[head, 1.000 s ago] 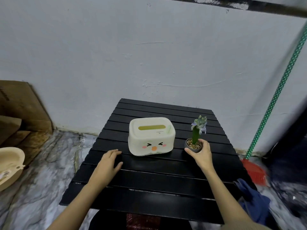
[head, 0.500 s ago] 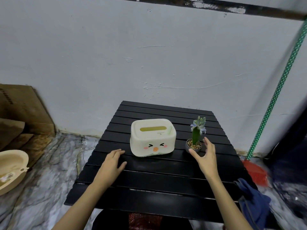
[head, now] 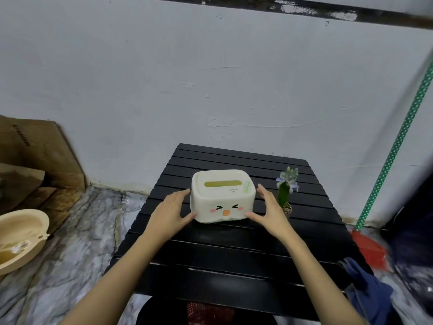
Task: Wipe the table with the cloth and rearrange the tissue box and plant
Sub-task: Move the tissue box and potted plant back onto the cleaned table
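A cream tissue box (head: 222, 195) with a cartoon face stands in the middle of the black slatted table (head: 234, 252). My left hand (head: 169, 213) presses its left side, thumb at the lower front corner. My right hand (head: 269, 212) cups its right side; the thumb touches the lower front corner and the fingers stand a hair off the wall. Just right of that hand, partly hidden behind it, is the small potted plant (head: 287, 188) with a pale bloom. A blue cloth (head: 369, 292) hangs off the table's near right corner.
A broom with a green dotted handle (head: 398, 141) and red bristles (head: 367, 250) leans against the wall on the right. On the left are cardboard boxes (head: 35, 156) and a beige basin (head: 21, 238) on the marble floor. The wall lies close behind the table.
My right hand has let go of the plant pot and moved left to the tissue box. My left hand has lifted off the table and come up against the box's left side.
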`<move>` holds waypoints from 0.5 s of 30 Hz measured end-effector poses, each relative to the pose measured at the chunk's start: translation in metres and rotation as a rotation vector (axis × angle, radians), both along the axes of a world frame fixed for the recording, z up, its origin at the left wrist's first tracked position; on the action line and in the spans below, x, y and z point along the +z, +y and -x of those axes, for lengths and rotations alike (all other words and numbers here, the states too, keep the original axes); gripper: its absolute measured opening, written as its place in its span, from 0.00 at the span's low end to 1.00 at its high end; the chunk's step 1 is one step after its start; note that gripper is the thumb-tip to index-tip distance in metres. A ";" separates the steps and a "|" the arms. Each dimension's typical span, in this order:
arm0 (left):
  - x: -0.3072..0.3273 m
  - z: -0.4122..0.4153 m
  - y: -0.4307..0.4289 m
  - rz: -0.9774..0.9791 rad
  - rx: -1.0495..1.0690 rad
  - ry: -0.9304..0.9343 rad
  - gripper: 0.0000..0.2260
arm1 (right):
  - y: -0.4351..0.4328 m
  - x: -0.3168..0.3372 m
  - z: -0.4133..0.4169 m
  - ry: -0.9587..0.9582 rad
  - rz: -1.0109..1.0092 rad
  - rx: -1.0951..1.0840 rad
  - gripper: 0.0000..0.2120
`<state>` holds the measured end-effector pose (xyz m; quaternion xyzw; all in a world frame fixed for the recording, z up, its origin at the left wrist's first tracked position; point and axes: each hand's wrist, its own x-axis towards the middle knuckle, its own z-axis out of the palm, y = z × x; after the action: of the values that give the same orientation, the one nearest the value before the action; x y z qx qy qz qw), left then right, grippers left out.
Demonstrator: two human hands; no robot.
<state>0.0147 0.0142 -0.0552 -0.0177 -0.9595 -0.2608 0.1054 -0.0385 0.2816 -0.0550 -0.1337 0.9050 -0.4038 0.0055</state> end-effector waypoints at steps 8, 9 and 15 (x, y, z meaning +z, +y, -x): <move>-0.005 0.003 0.011 -0.082 0.004 -0.006 0.30 | -0.009 -0.013 0.012 -0.075 0.217 0.045 0.38; -0.006 0.004 0.012 -0.112 -0.008 -0.013 0.31 | -0.010 -0.014 0.011 -0.074 0.259 0.038 0.37; -0.004 0.012 0.014 -0.201 -0.042 0.018 0.31 | -0.015 -0.022 -0.001 -0.011 0.375 -0.066 0.36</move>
<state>0.0024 0.0278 -0.0596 -0.0296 -0.9268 -0.3578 0.1098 -0.0376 0.2662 -0.0775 -0.1002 0.8179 -0.5659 -0.0279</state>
